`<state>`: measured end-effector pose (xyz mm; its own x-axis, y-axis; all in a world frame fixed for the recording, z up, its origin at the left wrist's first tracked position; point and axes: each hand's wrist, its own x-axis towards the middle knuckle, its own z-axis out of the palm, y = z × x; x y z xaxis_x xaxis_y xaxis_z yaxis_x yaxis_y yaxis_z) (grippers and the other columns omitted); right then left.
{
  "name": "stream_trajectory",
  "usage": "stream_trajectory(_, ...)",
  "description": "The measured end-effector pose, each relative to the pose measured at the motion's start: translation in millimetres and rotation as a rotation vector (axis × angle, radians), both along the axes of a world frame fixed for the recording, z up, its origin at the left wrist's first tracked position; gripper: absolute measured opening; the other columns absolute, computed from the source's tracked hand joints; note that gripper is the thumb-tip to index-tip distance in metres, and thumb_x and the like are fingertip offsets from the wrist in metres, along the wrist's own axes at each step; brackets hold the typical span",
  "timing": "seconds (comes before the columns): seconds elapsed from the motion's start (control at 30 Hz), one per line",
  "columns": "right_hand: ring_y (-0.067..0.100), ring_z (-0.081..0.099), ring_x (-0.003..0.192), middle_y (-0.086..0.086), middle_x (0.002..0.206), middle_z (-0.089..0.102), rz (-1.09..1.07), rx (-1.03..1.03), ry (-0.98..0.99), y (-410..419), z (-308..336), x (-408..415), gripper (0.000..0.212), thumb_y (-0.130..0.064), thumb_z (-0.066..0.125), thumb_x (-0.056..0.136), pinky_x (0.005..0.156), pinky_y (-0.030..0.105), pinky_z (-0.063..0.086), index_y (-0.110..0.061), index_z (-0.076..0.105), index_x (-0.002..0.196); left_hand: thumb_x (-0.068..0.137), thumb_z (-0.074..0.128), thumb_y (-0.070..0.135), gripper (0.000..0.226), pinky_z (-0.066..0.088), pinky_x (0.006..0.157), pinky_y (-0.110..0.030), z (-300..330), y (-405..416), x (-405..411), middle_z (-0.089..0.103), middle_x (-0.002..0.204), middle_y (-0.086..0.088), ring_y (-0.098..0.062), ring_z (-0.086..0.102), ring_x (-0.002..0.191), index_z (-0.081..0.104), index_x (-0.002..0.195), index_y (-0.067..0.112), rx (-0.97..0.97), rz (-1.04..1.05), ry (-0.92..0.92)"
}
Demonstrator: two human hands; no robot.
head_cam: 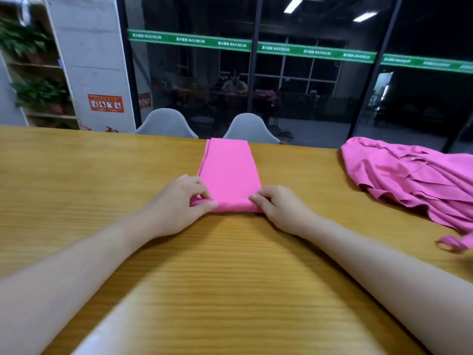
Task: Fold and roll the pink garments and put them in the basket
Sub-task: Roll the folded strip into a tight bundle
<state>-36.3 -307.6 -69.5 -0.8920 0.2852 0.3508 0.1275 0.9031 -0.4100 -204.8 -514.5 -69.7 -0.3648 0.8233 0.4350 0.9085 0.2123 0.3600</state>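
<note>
A pink garment (pixel 228 168), folded into a long narrow strip, lies on the wooden table (pixel 102 175) and runs from the far edge toward me. Its near end is turned over into a small roll. My left hand (pixel 183 199) pinches the left end of that roll between thumb and fingers. My right hand (pixel 277 206) grips the right end the same way. A loose heap of pink garments (pixel 414 180) lies at the right side of the table. No basket is in view.
Two grey chairs (pixel 166 124) (pixel 250 128) stand behind the table's far edge. A glass wall with a green band is behind them. A shelf with plants (pixel 38 73) stands at the far left.
</note>
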Motion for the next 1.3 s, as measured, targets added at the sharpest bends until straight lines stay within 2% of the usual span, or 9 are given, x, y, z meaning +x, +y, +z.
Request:
stream_trajectory(0.1,0.026,0.052,0.071,0.007,0.072,0.059,0.009,-0.018,0.004,1,0,-2,0.040,-0.031,0.051,0.106,0.072,0.046,0.041,-0.008,0.054,0.074,0.099,0.059,0.040,0.031,0.040,0.078,-0.033,0,11,3,0.053,0.077,0.013,-0.007,0.048,0.082,0.058,0.073,0.025,0.012,0.050,-0.031)
stream_trajectory(0.23,0.017,0.059,0.077,-0.005,0.079,0.065,0.017,-0.020,0.004,17,3,6,0.012,-0.039,0.056,0.102,0.075,0.043,0.048,-0.027,0.057,0.099,0.107,0.043,0.033,0.043,0.038,0.086,-0.044,8,32,6,0.049,0.074,0.005,-0.019,0.044,0.083,0.045,0.067,0.018,-0.172,0.129,-0.012)
stream_trajectory(0.5,0.012,0.056,0.072,-0.004,0.076,0.062,0.057,-0.095,-0.013,33,0,36,0.016,-0.039,0.059,0.101,0.071,0.037,0.047,-0.027,0.057,0.090,0.111,0.031,0.028,0.042,0.029,0.091,-0.037,21,47,46,0.039,0.074,0.009,-0.017,0.038,0.085,0.034,0.070,0.024,-0.355,0.131,0.033)
stream_trajectory(0.63,0.008,0.054,0.069,-0.007,0.073,0.061,0.140,-0.093,0.006,39,4,39,0.016,-0.035,0.062,0.099,0.066,0.029,0.042,-0.024,0.060,0.087,0.112,0.031,0.028,0.041,0.023,0.079,-0.032,21,41,55,0.039,0.074,0.007,-0.019,0.037,0.079,0.034,0.071,0.023,-0.341,0.116,-0.019)
stream_trajectory(0.73,0.012,0.057,0.077,-0.013,0.081,0.059,0.158,0.014,0.152,39,-2,42,0.014,-0.029,0.068,0.096,0.071,0.031,0.046,-0.024,0.057,0.089,0.111,0.035,0.029,0.039,0.031,0.081,-0.038,15,40,46,0.045,0.074,0.001,-0.024,0.043,0.079,0.039,0.074,0.019,-0.299,0.062,-0.164)
stream_trajectory(0.9,0.010,0.056,0.082,-0.016,0.085,0.057,0.226,0.292,0.184,37,8,47,0.009,-0.023,0.068,0.092,0.083,0.043,0.046,-0.031,0.064,0.094,0.107,0.045,0.030,0.009,0.034,0.065,-0.024,10,38,39,0.047,0.067,-0.002,-0.016,0.044,0.065,0.045,0.116,0.033,-0.188,-0.024,-0.281)
stream_trajectory(1.0,0.009,0.058,0.089,-0.016,0.091,0.061,0.200,0.356,0.151,37,10,52,0.012,-0.039,0.072,0.091,0.088,0.041,0.043,-0.029,0.071,0.096,0.102,0.058,0.029,0.009,0.041,0.069,-0.032,6,39,38,0.053,0.072,-0.002,-0.011,0.045,0.064,0.050,0.107,0.031,-0.041,-0.011,-0.326)
stream_trajectory(1.1,0.010,0.058,0.096,-0.018,0.097,0.063,0.189,0.354,0.138,40,8,52,0.023,-0.048,0.069,0.092,0.088,0.043,0.045,-0.028,0.073,0.101,0.096,0.068,0.024,0.014,0.040,0.070,-0.025,5,36,40,0.059,0.085,0.008,-0.003,0.047,0.073,0.056,0.099,0.030,0.071,-0.002,-0.198)
stream_trajectory(1.3,0.011,0.060,0.095,-0.012,0.095,0.067,0.188,0.246,0.130,45,2,40,0.016,-0.032,0.065,0.099,0.090,0.036,0.048,-0.020,0.076,0.102,0.090,0.073,0.033,0.008,0.034,0.084,-0.028,13,27,36,0.062,0.078,0.022,0.003,0.051,0.087,0.067,0.084,0.033,0.080,-0.005,0.126)
